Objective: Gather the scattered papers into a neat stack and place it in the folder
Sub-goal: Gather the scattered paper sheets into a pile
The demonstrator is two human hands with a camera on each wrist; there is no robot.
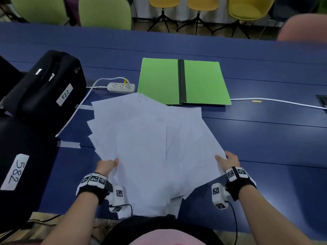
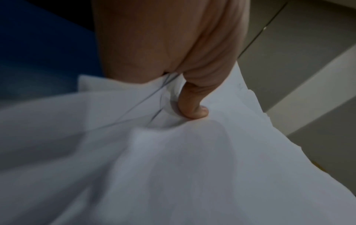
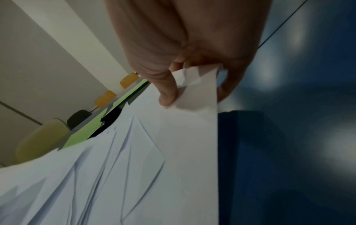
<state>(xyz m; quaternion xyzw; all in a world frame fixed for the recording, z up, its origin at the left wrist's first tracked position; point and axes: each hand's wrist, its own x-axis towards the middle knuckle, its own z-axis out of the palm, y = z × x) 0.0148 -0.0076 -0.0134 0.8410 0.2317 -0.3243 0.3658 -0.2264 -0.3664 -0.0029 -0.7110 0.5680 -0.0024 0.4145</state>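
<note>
I am holding the papers (image 1: 150, 147) by both sides, forearms reaching forward from the near edge of the blue bench (image 1: 265, 138). My left hand (image 1: 106, 166) is pinching the left edge of the fanned sheets, thumb (image 2: 192, 105) pressing down on top while the other fingers are going underneath, out of sight. My right hand (image 1: 229, 160) is pinching the right corner the same way, thumb (image 3: 167, 91) on top and fingers curling below the sheet. Both grips are narrow and closed on paper. The sheets are still splayed, overlapping at different angles, their near ends hanging over the bench edge toward me. The green folder (image 1: 184, 81) is lying open flat just beyond them, its near left corner covered by the far sheets.
</note>
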